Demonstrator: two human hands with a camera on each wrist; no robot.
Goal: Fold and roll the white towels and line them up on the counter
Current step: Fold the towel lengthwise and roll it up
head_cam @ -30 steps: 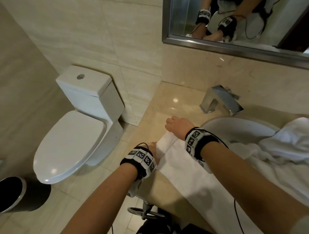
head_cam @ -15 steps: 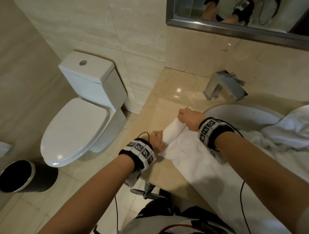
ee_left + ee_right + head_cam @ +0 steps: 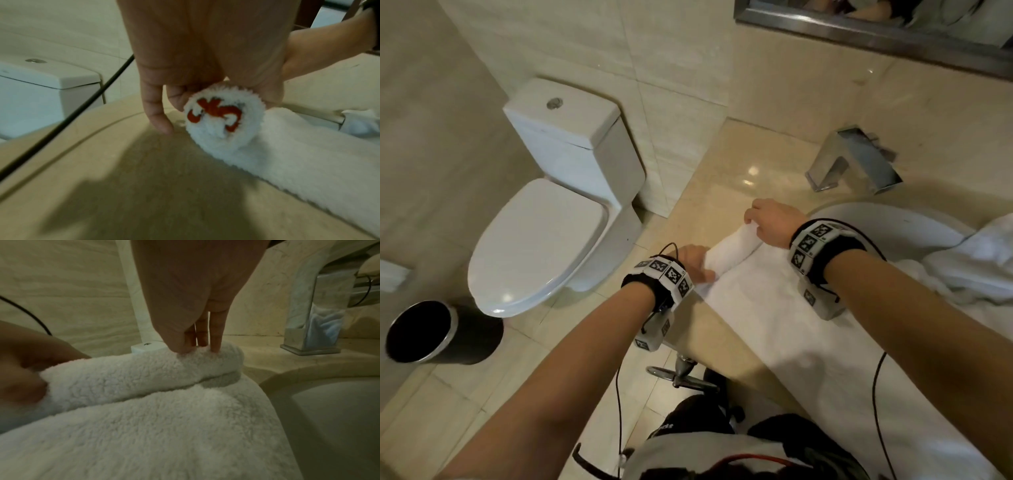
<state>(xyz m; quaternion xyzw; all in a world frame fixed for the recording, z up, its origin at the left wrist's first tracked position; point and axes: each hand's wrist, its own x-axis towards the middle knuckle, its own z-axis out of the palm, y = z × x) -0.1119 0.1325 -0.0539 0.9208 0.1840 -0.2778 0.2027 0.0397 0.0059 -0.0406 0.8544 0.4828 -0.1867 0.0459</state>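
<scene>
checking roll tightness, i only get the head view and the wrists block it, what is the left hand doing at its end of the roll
Observer: Left wrist view: the left hand curls its fingers round the near end of the towel roll, one fingertip touching the counter.
Operator: any marking on that end
Observer: Yes, red stitching shows in the end face.
Operator: and the right hand
Observer: Right wrist view: the right hand presses straight fingertips into the roll's top near its far end.

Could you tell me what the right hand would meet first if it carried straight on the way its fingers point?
Likely the rolled towel: the right hand points down with fingertips already on it.
</scene>
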